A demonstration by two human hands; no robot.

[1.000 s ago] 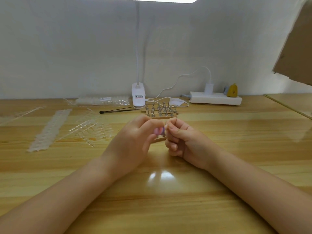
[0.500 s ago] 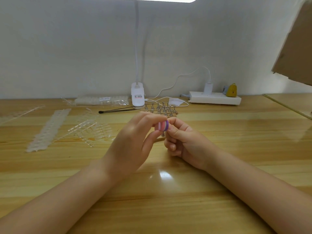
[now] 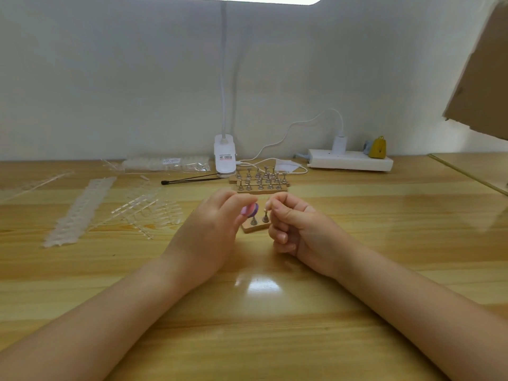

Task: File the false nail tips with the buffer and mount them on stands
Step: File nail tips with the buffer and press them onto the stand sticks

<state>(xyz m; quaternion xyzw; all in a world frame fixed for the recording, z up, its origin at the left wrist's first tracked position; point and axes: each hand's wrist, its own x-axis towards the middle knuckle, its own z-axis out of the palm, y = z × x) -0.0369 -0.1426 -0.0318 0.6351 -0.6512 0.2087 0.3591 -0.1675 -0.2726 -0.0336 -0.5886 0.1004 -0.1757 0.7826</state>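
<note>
The left hand [image 3: 211, 229] pinched a small pink-and-purple buffer [image 3: 249, 210] between thumb and forefinger, its end poking out toward the middle of the wooden table [image 3: 275, 339]. The right hand [image 3: 297, 229] had its lower fingers curled in, and its thumb and forefinger tips held a pale false nail tip [image 3: 266, 207] (so small and clear that its outline was barely readable). Buffer and tip stood just apart, not touching. Between and just behind the two hands lay a small wooden block [image 3: 254, 228] carrying two metal stands [image 3: 259, 220], both apparently bare. Further back sat a larger rack of stands [image 3: 259, 181], and to the left lay strips of unused clear nail tips [image 3: 79, 210].

The tip looked to be thin, nearly weightless plastic: springy rather than stiff, slick, and liable to flick away or crease if squeezed across its curve. It would probably be best held by its side edges or near its base, leaving the free edge open to the buffer. The buffer seemed light and slightly cushioned, so a gentle pinch near its end should suffice. The stands appeared small and top-heavy, and mounting likely called for a soft downward press.
</note>
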